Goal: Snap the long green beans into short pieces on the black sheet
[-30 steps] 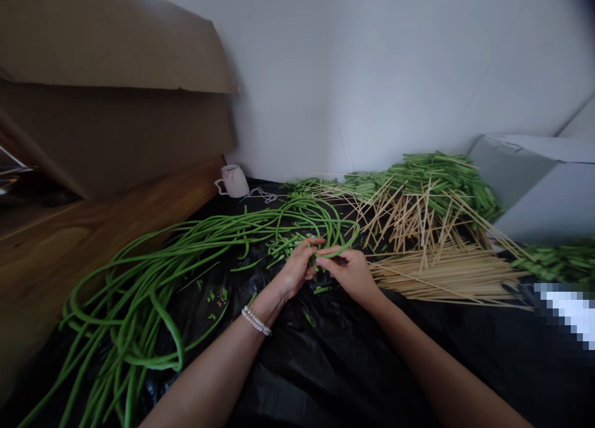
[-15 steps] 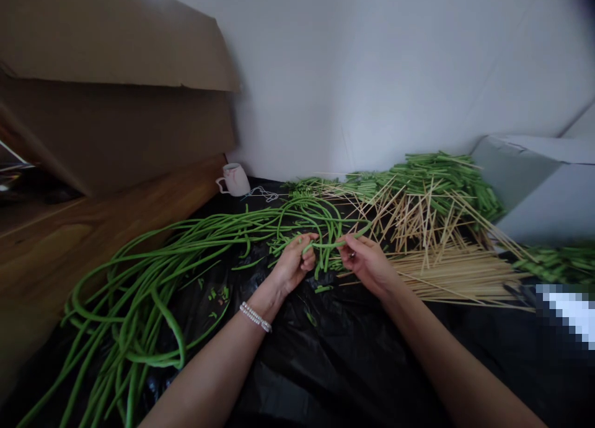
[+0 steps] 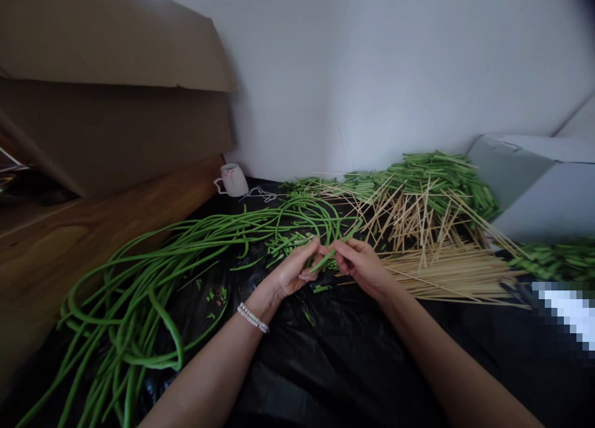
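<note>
My left hand point(image 3: 294, 268) and my right hand point(image 3: 361, 264) meet over the black plastic sheet point(image 3: 325, 366). Both pinch one short green bean piece point(image 3: 332, 252), which slants up to the right between the fingertips. A pearl bracelet point(image 3: 252, 318) sits on my left wrist. A heap of long green beans point(image 3: 153, 273) curls across the sheet to the left of my hands. Small cut bean bits point(image 3: 288, 242) lie just beyond my fingers.
Bamboo skewers point(image 3: 441, 267) are spread to the right, with a stack of cut bean pieces point(image 3: 432, 177) behind them. A white mug point(image 3: 232, 180) stands by the wall. A cardboard box point(image 3: 111, 87) rests on a wooden surface at the left; a grey box point(image 3: 539, 180) is at the right.
My hands drew apart along a long bean, then came back together. They now hold a much shorter piece between them.
</note>
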`<state>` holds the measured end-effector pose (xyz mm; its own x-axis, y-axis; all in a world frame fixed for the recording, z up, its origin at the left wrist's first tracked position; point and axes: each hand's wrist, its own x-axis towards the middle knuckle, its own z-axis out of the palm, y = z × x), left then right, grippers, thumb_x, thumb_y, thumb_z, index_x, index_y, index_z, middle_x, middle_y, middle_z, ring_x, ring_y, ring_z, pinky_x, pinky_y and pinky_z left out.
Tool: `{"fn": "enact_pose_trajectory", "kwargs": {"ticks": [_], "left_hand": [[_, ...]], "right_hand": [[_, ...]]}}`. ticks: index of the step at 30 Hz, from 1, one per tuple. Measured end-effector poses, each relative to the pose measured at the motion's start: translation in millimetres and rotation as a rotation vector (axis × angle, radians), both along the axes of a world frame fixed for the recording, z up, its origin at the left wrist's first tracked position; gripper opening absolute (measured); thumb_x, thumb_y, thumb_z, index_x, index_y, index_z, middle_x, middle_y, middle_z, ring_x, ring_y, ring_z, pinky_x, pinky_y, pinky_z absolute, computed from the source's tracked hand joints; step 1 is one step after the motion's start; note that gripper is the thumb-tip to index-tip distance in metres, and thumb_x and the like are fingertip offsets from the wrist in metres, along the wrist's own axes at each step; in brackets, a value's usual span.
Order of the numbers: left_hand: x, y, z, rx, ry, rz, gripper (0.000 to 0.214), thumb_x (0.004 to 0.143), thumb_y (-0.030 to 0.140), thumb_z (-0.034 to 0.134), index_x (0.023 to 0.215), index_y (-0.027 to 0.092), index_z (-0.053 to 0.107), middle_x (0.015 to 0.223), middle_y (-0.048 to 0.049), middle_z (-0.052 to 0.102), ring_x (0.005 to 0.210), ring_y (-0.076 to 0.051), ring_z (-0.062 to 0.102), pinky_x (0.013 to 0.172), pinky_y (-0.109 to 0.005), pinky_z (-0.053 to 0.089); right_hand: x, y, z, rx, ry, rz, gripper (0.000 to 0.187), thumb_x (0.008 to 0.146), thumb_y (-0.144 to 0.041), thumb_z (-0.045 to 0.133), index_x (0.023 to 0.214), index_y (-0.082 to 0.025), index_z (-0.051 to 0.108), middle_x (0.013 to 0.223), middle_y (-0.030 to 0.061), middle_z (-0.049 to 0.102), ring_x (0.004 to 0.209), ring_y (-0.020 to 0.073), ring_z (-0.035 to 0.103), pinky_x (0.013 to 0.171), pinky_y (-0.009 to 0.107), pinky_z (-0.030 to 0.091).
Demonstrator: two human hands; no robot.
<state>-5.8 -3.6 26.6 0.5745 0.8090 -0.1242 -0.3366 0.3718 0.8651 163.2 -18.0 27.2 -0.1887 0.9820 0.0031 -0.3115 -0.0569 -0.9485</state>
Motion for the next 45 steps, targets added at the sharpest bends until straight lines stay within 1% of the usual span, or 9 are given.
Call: {"fn": "enact_pose_trajectory", "kwargs": {"ticks": [4,9,16,24,29,32,36,39,45], "left_hand": [[-0.2,-6.2,3.8,0.069,0.142,-0.053,0.034,0.070,0.039,0.080,0.076,0.010,0.063,0.050,0.0094,0.033,0.040,0.000,0.018,0.039,-0.018,0.008],[0.5,-7.1,4.9,0.065,0.179,-0.026,0.035,0.066,0.038,0.082,0.077,0.011,0.063,0.060,0.0045,0.049,0.041,0.000,0.021,0.038,-0.019,0.007],[2.5,0.3,-3.3,-0.107,-0.060,0.161,0.033,0.066,0.027,0.084,0.075,0.013,0.055,0.051,0.0124,0.026,0.039,0.000,0.015,0.036,-0.013,0.012],[-0.1,6.2,-2.3,-0.251,-0.312,0.223,0.013,0.086,0.015,0.062,0.076,0.010,0.056,0.059,0.0056,0.042,0.039,0.001,0.027,0.034,-0.007,0.021],[-7.2,12.8,-1.8,-0.277,-0.396,0.210,0.023,0.093,0.023,0.049,0.073,0.012,0.053,0.061,0.0017,0.044,0.044,-0.003,0.038,0.035,-0.010,0.024],[-7.2,11.8,-1.2,-0.228,-0.304,0.185,0.025,0.092,0.028,0.050,0.072,0.013,0.053,0.059,0.0027,0.042,0.041,-0.003,0.032,0.034,-0.012,0.020],[-1.8,4.4,0.0,-0.030,-0.055,0.162,0.029,0.086,0.040,0.062,0.079,0.012,0.059,0.052,0.0086,0.030,0.038,-0.001,0.017,0.035,-0.014,0.011],[-0.2,-0.4,0.6,0.076,0.053,0.065,0.033,0.078,0.041,0.073,0.073,0.012,0.057,0.052,0.0089,0.030,0.041,-0.001,0.019,0.038,-0.016,0.011],[-2.4,-3.6,2.6,0.081,0.207,-0.015,0.035,0.069,0.041,0.079,0.074,0.010,0.063,0.053,0.0067,0.041,0.043,-0.002,0.023,0.040,-0.020,0.011]], "right_hand": [[-2.6,-1.8,1.2,0.028,-0.116,-0.004,0.034,0.067,-0.049,0.077,0.066,-0.018,0.062,0.052,-0.0053,0.053,0.044,0.0060,0.040,0.041,0.021,0.030],[4.4,2.4,6.6,-0.034,0.091,-0.089,0.031,0.064,-0.043,0.080,0.071,-0.019,0.061,0.055,-0.0069,0.052,0.044,0.0048,0.040,0.042,0.020,0.029],[3.2,3.9,2.0,-0.002,0.076,-0.093,0.028,0.063,-0.037,0.081,0.074,-0.021,0.061,0.062,-0.0047,0.062,0.047,0.0064,0.045,0.041,0.020,0.030],[-8.8,0.7,-9.8,0.104,-0.140,-0.046,0.029,0.064,-0.041,0.080,0.079,-0.019,0.067,0.050,-0.0054,0.055,0.045,0.0087,0.048,0.042,0.021,0.035],[-8.6,-0.2,-6.8,0.064,-0.118,-0.018,0.032,0.065,-0.042,0.079,0.082,-0.018,0.069,0.055,-0.0038,0.058,0.046,0.0076,0.047,0.042,0.020,0.034],[-4.4,0.0,-4.2,0.011,-0.021,0.011,0.029,0.068,-0.043,0.078,0.079,-0.018,0.069,0.056,-0.0046,0.057,0.045,0.0061,0.045,0.042,0.020,0.033],[-1.8,-1.7,-1.6,-0.001,0.045,0.068,0.026,0.068,-0.042,0.078,0.070,-0.018,0.067,0.052,-0.0059,0.052,0.044,0.0052,0.041,0.042,0.020,0.030],[-2.2,-2.9,-0.4,0.006,-0.005,0.071,0.027,0.067,-0.042,0.079,0.070,-0.018,0.067,0.052,-0.0058,0.052,0.044,0.0050,0.041,0.042,0.020,0.028],[2.6,2.1,1.3,-0.051,0.071,-0.012,0.030,0.063,-0.040,0.083,0.079,-0.019,0.068,0.052,-0.0063,0.055,0.043,0.0051,0.043,0.042,0.020,0.029]]}}
